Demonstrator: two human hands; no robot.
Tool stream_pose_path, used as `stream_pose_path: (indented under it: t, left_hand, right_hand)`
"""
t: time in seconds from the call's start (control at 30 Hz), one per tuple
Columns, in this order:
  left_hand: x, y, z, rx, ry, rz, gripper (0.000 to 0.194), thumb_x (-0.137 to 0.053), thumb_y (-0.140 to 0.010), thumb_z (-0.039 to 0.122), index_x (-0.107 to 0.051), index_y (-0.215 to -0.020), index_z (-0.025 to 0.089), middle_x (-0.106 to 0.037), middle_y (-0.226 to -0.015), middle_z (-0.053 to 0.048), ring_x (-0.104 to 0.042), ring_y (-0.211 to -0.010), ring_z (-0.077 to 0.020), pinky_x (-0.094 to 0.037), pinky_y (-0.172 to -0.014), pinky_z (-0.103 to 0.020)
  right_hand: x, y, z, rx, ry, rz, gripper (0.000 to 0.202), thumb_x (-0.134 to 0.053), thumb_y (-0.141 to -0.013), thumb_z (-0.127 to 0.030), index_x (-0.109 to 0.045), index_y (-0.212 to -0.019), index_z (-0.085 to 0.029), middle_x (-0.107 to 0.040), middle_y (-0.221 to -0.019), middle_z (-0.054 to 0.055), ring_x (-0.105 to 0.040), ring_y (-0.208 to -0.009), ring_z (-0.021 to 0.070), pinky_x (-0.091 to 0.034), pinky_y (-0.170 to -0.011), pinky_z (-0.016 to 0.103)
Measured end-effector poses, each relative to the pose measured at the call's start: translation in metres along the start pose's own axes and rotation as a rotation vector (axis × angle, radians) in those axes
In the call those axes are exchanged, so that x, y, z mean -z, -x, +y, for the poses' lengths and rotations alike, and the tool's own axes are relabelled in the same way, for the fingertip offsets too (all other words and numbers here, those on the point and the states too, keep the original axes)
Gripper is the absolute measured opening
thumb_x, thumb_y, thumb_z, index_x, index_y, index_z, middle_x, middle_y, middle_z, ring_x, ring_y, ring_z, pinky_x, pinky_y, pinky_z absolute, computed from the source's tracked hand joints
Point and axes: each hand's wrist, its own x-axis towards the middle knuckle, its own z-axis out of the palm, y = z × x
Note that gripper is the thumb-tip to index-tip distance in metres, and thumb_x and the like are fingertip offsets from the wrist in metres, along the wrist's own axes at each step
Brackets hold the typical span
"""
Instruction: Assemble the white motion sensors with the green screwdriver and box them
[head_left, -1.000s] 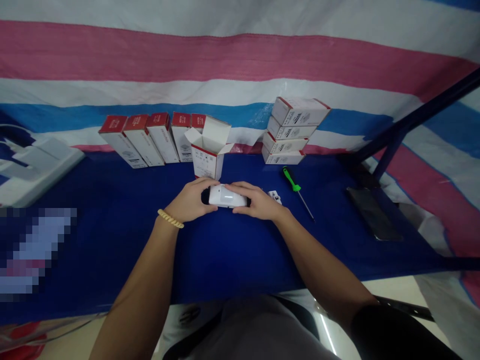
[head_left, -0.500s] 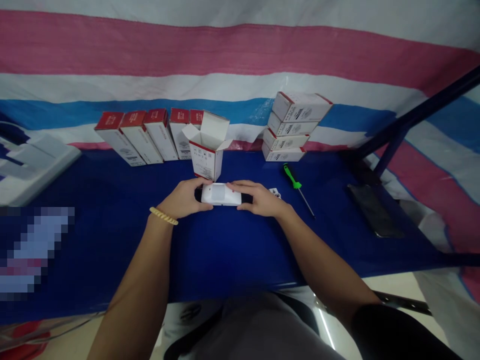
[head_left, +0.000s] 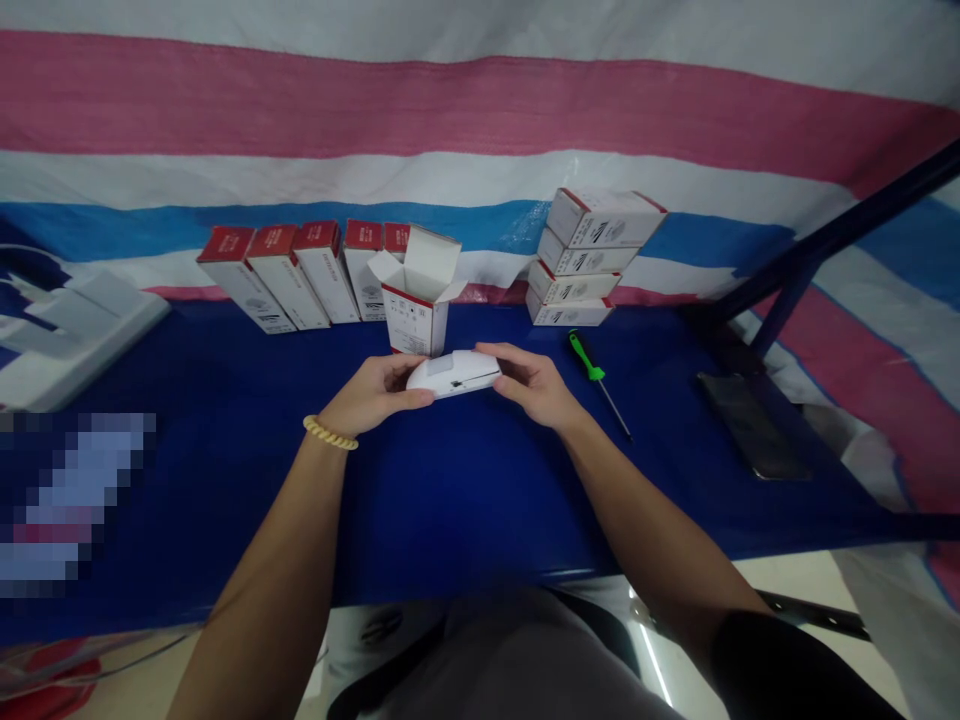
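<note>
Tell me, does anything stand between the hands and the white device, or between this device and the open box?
Nothing visible stands between the left hand or right hand and the white device; both hold it. Towards the open box, no other object shows, only the left hand's fingers near the box's base.

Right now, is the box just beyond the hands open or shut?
Open: the box stands with its white flaps spread at the top.

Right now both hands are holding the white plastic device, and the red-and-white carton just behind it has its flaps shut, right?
Not quite: in the head view, the left hand and right hand do hold the white plastic device, but the red-and-white carton just behind it has its flaps open.
</note>
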Motion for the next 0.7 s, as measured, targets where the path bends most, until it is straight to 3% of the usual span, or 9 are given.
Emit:
stream_pose_path:
  t: [0.17, 0.4, 0.5, 0.7]
  left_hand:
    - [-0.0053, -0.0024, -0.0001, 0.008, 0.085, 0.076, 0.036, -0.078, -0.071, 0.032, -0.071, -0.104, 0.02, -0.072, -0.1, -0.007, -0.068, -0.088, -0.0205, -0.058, -0.077, -0.034]
    - [-0.007, -0.002, 0.0022, 0.096, 0.244, -0.027, 0.033, -0.071, -0.077, 0.041, -0.067, -0.098, 0.016, -0.068, -0.084, -0.008, -0.065, -0.069, -0.0171, -0.057, -0.059, -0.029]
    - [-0.0086, -0.0029, 0.0031, 0.147, 0.33, -0.033, 0.029, -0.072, -0.076, 0.037, -0.066, -0.095, 0.016, -0.066, -0.081, -0.007, -0.064, -0.064, -0.0156, -0.056, -0.055, -0.029]
    - [-0.0096, -0.0062, -0.0002, 0.137, 0.342, 0.069, 0.023, -0.072, -0.074, 0.032, -0.07, -0.088, 0.014, -0.065, -0.076, -0.008, -0.062, -0.062, -0.0173, -0.055, -0.053, -0.032]
  right_hand:
    - [-0.0015, -0.0006, -0.0007, -0.015, 0.005, 0.093, 0.049, -0.064, -0.076, -0.055, -0.062, -0.118, -0.028, -0.067, -0.113, 0.003, -0.064, -0.098, 0.0165, -0.054, -0.089, 0.038]
    - [-0.0062, 0.0004, 0.0015, 0.015, 0.1, 0.155, 0.053, -0.059, -0.077, -0.062, -0.063, -0.114, -0.024, -0.068, -0.101, 0.004, -0.064, -0.085, 0.0153, -0.056, -0.078, 0.035]
    - [-0.0071, 0.0005, -0.0017, 0.032, 0.11, 0.151, 0.05, -0.058, -0.078, -0.06, -0.063, -0.114, -0.025, -0.066, -0.105, 0.005, -0.063, -0.088, 0.0158, -0.056, -0.079, 0.036]
    - [-0.0017, 0.0001, -0.0075, 0.093, 0.105, 0.089, 0.042, -0.065, -0.079, -0.048, -0.064, -0.114, -0.026, -0.063, -0.119, 0.007, -0.06, -0.108, 0.0187, -0.051, -0.094, 0.041]
